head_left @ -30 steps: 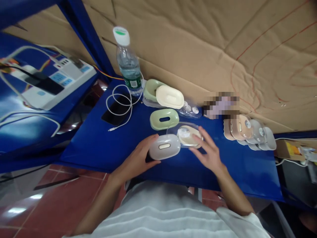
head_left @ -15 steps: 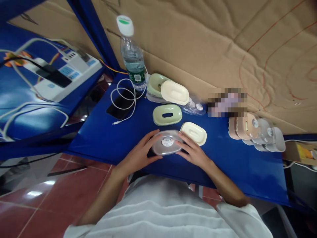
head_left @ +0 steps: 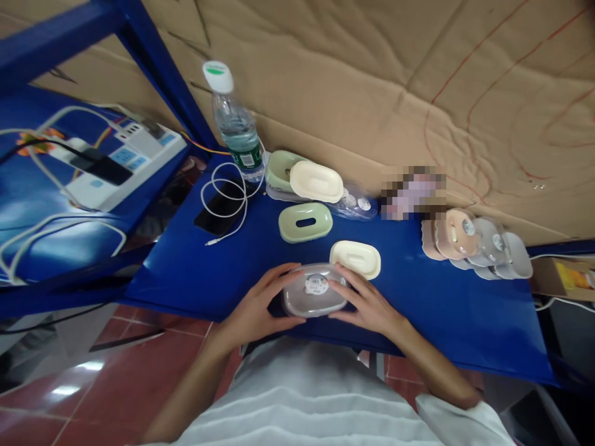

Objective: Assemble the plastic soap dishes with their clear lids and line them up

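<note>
Fingers of both my hands wrap a grey soap box (head_left: 315, 291) that sits on the near edge of the blue table (head_left: 195, 266), just in front of my white shirt (head_left: 320, 402). My left hand (head_left: 255, 310) clasps its left end, thumb along the near side and fingertips curled over the far rim. My right hand (head_left: 367, 305) clasps the right end the same way, fingers spread along the edge of the clear lid. So both hands are closed on the box, pressing in from either side. A small round sticker shows on top of the lid.

Just beyond my right fingers lies a cream tray (head_left: 356, 259), near the box but apart from it. Farther back is a pale green tray (head_left: 305, 222) with a slot in its middle. Behind that, against the cardboard wall (head_left: 372, 87), a second green piece (head_left: 277, 168) and a cream lid (head_left: 317, 181) rest on clear lids (head_left: 357, 205). A water bottle (head_left: 235, 124) stands upright to the left of them, with a black phone (head_left: 222, 205) and a coiled white cable (head_left: 227, 192) lying beside it. Off to the right, a row of pinkish and grey boxes (head_left: 476, 244) leans together. On the left shelf sits a white power strip (head_left: 125, 161).
</note>
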The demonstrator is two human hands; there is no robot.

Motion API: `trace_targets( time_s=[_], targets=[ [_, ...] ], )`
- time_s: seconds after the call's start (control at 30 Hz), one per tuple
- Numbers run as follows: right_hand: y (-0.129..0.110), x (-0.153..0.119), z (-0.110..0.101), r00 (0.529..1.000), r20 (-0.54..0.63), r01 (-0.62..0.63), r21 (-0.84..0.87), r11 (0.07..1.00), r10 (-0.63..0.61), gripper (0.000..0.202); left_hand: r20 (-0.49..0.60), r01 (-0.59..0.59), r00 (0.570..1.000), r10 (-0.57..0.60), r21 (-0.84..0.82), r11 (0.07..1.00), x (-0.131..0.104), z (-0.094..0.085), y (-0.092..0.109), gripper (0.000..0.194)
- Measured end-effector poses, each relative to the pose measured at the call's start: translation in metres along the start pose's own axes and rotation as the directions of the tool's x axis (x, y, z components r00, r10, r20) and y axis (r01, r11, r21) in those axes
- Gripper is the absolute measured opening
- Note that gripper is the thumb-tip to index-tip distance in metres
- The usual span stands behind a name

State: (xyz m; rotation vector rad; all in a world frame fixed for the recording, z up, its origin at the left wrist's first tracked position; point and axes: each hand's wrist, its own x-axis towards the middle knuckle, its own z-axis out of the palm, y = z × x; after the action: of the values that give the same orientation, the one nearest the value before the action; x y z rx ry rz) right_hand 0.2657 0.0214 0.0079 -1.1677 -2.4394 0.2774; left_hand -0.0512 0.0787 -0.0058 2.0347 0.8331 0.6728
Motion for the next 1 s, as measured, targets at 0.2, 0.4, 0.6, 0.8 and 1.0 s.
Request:
trace_targets(
  time_s=[0.2,0.4,0.6,0.8,1.0],
  targets=[
    [-0.007,-0.03,-0.007,0.988,-0.134,-0.075,0.014,0.997,0.076,0.088,0.047,-0.043,0.998,0.046,-0.067,0.997,0.017,0.009,0.016,0.076],
    [-0.008,-0.039,-0.005,0.949,-0.252,-0.149,0.176,0.973,0.191,0.087,-0.031,-0.083,0.996,0.079,-0.163,0.983,0.019,0.026,0.022,0.095],
    [-0.02,-0.04,-0.008,0.947,-0.056,-0.269,0.401,0.876,0.316,0.091,-0.221,-0.091,0.972,0.076,-0.059,0.994,0.013,0.03,0.018,0.055],
    [-0.033,-0.048,-0.013,0.947,-0.157,-0.219,0.318,0.923,0.279,0.074,-0.136,-0.069,0.989,0.057,-0.085,0.994,0.018,0.03,0.029,0.057],
    [0.023,-0.134,-0.087,0.749,-0.591,-0.493,-0.195,0.848,0.3,0.068,-0.044,-0.027,0.999,0.023,-0.079,0.996,0.018,0.032,0.031,0.078]
  ],
)
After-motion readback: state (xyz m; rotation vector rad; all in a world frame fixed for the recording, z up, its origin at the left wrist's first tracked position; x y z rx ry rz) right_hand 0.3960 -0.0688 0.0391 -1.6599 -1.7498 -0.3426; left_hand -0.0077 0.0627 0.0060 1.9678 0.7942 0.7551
